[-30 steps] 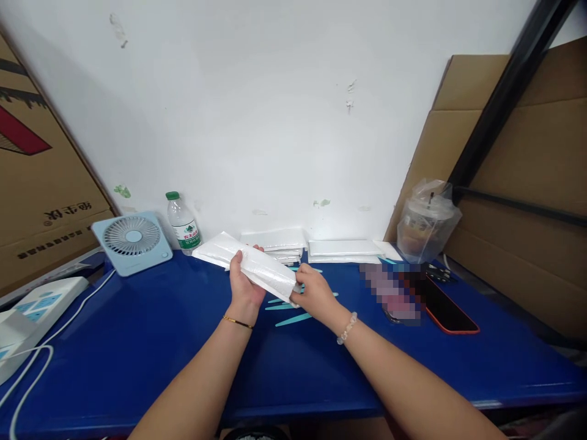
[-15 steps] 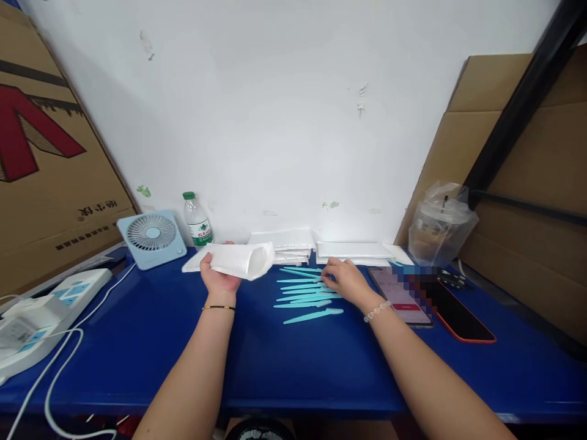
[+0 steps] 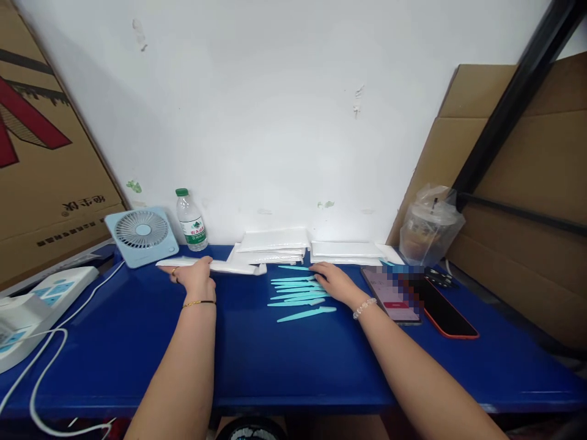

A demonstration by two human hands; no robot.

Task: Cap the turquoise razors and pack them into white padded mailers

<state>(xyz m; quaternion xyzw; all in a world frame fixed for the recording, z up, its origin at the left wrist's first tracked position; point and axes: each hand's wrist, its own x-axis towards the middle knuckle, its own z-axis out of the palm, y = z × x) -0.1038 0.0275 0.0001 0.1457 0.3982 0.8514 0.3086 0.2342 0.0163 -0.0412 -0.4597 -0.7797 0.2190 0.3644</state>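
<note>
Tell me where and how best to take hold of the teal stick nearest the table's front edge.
Across the middle of the nearest teal stick, probably from above on its near side: it lies flat, long and slim, with a gap to the teal sticks behind it.

- A head-worn camera looks forward and down over a blue table point(image 3: 247, 360) from its near edge, facing a white wall point(image 3: 257, 110).
- The wearer's left hand point(image 3: 195, 278) and right hand point(image 3: 337, 284) sit near, mid-frame.
- Wide view spans printed cardboard box point(image 3: 41, 165), left, to black bar point(image 3: 516, 98), right.
</note>
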